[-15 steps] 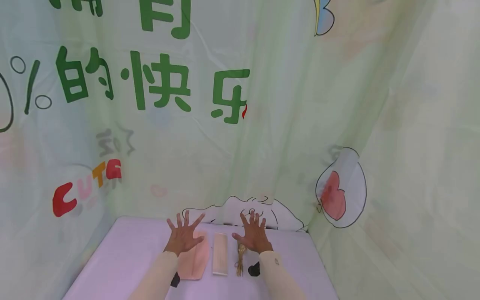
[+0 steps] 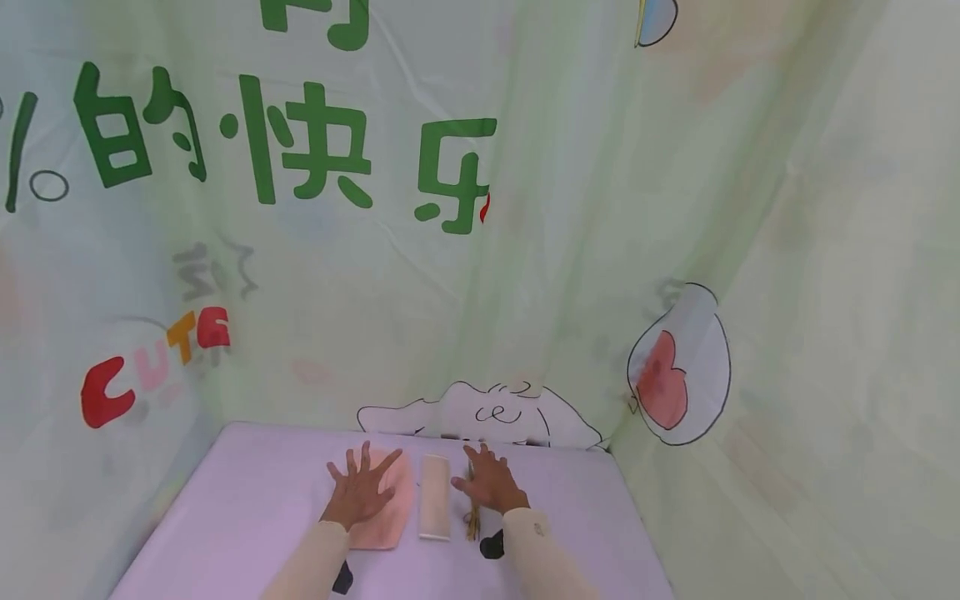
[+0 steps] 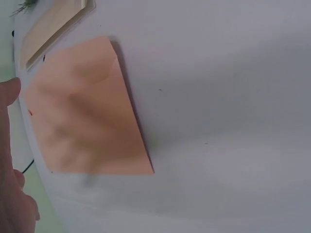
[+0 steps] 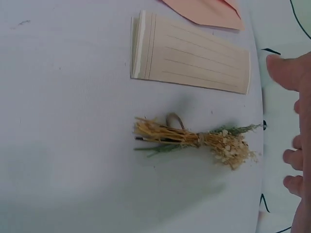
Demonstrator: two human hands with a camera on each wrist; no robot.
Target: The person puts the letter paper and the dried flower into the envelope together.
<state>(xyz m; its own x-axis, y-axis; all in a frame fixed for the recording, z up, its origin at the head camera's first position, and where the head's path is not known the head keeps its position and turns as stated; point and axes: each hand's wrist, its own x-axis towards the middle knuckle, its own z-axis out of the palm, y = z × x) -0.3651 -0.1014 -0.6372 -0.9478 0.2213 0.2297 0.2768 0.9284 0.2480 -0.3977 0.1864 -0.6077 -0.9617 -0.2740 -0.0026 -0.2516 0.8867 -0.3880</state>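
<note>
My left hand (image 2: 357,493) hovers over a pink paper envelope (image 3: 92,116), fingers spread, and its shadow falls on the paper. To the right of the envelope lies a folded cream sheet of lined paper (image 4: 194,56). Beside that sheet rests a small bunch of dried flowers (image 4: 194,138), its stems tied together, with pale blossoms and a green sprig. Above the bunch, my right hand (image 2: 491,483) is held with fingers extended, covering the flower end in the head view. Neither hand holds anything.
The items lie on a pale lilac table (image 2: 255,500). A printed curtain (image 2: 337,292) with green characters and drawings hangs behind the table and along both sides. Dark wrist devices show under both sleeves, one being a black piece (image 2: 492,545) at the right.
Both hands have lowered slightly, and the right has moved a little left, its fingers now less upright. The head view has shifted slightly. The items on the table look unmoved.
</note>
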